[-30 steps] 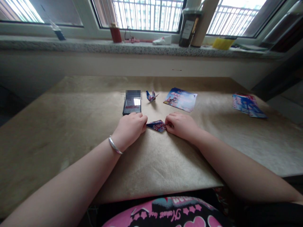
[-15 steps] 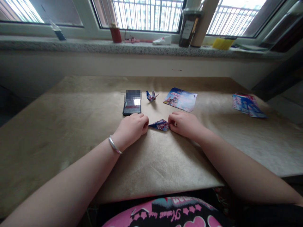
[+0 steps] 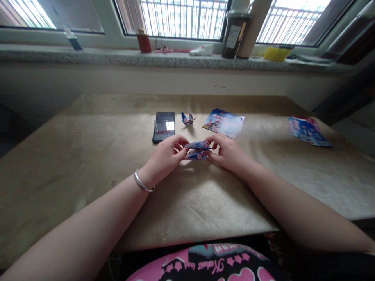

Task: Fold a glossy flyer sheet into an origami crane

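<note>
Between my two hands is a piece of folded origami paper (image 3: 198, 155), blue with pink and white print, its layers parted into an upper and a lower flap. My left hand (image 3: 172, 150) pinches its left end between thumb and fingers. At its right end, the fingers and thumb of my right hand (image 3: 221, 150) are closed on it. Just beyond my hands stands a finished paper crane (image 3: 187, 118) in the same colours. A phone (image 3: 164, 128) lies left of the crane, close behind my left hand.
A stack of patterned paper sheets (image 3: 225, 123) lies behind my right hand. More patterned papers (image 3: 309, 130) are spread at the far right of the table (image 3: 73, 164). On the windowsill (image 3: 105, 58) stand a red bottle (image 3: 143, 42), a dark jar (image 3: 233, 37) and a yellow object (image 3: 277, 54).
The folded paper has gone from lying flat as a pointed kite shape to being lifted, its layers opened apart. Both hands have turned, bringing their thumbs into view.
</note>
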`<act>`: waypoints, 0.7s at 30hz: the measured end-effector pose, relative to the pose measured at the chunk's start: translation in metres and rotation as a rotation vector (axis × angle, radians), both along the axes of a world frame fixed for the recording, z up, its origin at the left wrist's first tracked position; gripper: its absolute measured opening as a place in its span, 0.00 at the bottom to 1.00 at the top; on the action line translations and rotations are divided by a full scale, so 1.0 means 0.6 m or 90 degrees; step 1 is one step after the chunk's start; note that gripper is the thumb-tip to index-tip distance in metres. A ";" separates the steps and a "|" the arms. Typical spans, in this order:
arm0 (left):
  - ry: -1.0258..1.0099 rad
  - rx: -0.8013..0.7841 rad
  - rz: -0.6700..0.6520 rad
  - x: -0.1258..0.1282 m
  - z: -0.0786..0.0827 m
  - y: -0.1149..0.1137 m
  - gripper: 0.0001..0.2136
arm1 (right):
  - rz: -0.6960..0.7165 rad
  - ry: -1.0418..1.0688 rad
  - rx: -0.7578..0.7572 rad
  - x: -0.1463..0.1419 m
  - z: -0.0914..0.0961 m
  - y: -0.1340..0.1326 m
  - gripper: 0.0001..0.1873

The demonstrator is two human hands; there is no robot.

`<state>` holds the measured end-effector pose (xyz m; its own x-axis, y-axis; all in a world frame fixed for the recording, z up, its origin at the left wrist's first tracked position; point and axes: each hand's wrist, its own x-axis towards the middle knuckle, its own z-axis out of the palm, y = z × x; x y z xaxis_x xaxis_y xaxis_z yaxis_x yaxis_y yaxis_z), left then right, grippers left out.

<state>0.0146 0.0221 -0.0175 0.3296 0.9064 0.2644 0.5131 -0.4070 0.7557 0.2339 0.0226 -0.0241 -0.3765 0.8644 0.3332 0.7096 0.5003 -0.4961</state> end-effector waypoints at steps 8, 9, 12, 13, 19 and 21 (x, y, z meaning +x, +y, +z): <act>-0.109 0.087 -0.021 0.003 0.011 -0.010 0.07 | 0.038 0.160 0.066 -0.011 0.002 -0.012 0.14; -0.118 0.099 -0.027 0.003 0.011 -0.010 0.06 | 0.042 0.166 0.071 -0.010 0.003 -0.011 0.10; -0.163 0.122 -0.043 0.002 0.008 -0.010 0.06 | 0.050 0.191 0.087 -0.010 0.005 -0.010 0.07; -0.179 0.124 -0.047 0.003 0.006 -0.009 0.06 | 0.055 0.200 0.091 -0.010 0.006 -0.009 0.07; -0.245 0.034 -0.069 0.004 0.000 -0.011 0.07 | 0.081 0.210 0.083 -0.009 0.008 -0.008 0.03; -0.256 0.017 -0.079 0.005 0.000 -0.013 0.07 | 0.085 0.215 0.072 -0.008 0.008 -0.009 0.02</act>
